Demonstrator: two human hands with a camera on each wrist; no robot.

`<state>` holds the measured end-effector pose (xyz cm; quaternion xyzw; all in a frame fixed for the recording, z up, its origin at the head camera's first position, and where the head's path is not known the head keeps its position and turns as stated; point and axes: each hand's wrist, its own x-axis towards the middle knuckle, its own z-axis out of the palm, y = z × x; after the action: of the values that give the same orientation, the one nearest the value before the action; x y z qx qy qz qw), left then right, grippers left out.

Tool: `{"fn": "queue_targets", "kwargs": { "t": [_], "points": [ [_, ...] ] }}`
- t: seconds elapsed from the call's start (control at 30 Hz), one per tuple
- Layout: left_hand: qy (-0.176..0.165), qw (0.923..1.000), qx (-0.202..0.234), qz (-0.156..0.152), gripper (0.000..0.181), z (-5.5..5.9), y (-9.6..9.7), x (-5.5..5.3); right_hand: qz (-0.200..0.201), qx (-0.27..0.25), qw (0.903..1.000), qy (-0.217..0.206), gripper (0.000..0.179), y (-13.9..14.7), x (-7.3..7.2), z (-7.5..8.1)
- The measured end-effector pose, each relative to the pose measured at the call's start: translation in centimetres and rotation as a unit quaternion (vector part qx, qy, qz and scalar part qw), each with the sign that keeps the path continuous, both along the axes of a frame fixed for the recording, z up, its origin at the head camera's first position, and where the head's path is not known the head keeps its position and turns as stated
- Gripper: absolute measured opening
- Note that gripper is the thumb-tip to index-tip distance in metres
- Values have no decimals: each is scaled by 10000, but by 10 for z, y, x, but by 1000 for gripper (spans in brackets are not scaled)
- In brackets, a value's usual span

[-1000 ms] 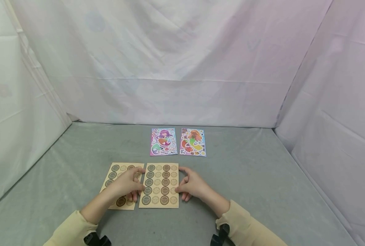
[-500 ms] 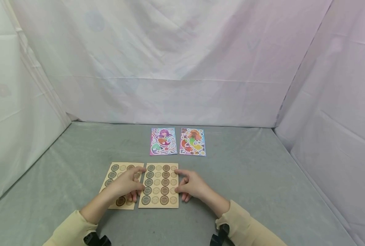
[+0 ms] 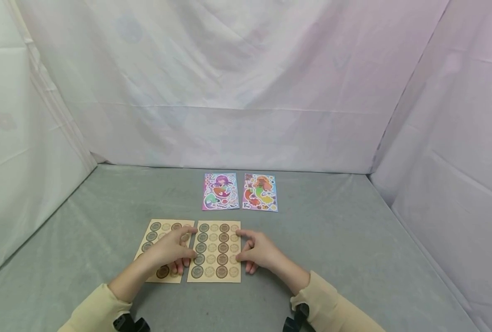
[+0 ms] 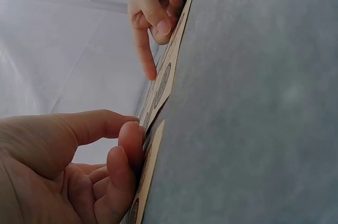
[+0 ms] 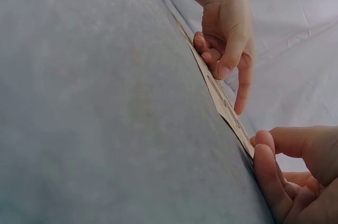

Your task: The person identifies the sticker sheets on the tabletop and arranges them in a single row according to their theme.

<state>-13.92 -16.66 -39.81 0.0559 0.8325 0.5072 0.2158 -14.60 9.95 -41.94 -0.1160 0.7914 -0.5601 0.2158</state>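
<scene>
Two tan sheets of round stickers lie side by side on the grey table. My left hand [image 3: 172,249] is over the left sticker sheet [image 3: 154,228], partly hiding it. Its index finger and thumb touch the left edge of the right sticker sheet [image 3: 216,251]. On that sheet's opposite side, my right hand [image 3: 260,251] rests its index fingertip and thumb at the right edge. Both index fingers and thumbs are spread, while the other fingers curl beside the sheet. Side-on, the sheet lies low between the left hand [image 4: 79,166] and the right hand [image 5: 301,176] in the wrist views.
Farther back lie two colourful cartoon sticker sheets, a pink-purple one [image 3: 220,192] and a red-yellow one [image 3: 260,192]. The grey tabletop [image 3: 333,221] is enclosed at the back and sides by white cloth [image 3: 237,92].
The right index fingertip has shifted from the sheet's edge onto its top right part. The right sheet appears a few pixels nearer me. The left hand has hardly moved.
</scene>
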Motion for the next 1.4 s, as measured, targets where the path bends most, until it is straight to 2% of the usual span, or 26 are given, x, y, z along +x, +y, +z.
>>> {"fn": "queue_targets", "kwargs": {
  "t": [0.2,0.53,0.83,1.07,1.4],
  "points": [
    [-116,9998,-136,112,69,2,1,-1,7,5,10000,-67,69,0,-1,0],
    [13,9996,-270,-96,68,5,-2,-4,-20,166,9996,-243,70,-2,-1,6],
    [-45,9998,-194,-8,66,9,-2,-10,-11,181,9991,-388,72,-1,-3,12],
    [-1,9999,-103,104,67,16,0,-13,-35,214,9997,-123,70,3,-7,15],
    [127,9997,-101,164,59,25,6,-21,-208,96,9997,131,64,7,-15,21]
  ]
}}
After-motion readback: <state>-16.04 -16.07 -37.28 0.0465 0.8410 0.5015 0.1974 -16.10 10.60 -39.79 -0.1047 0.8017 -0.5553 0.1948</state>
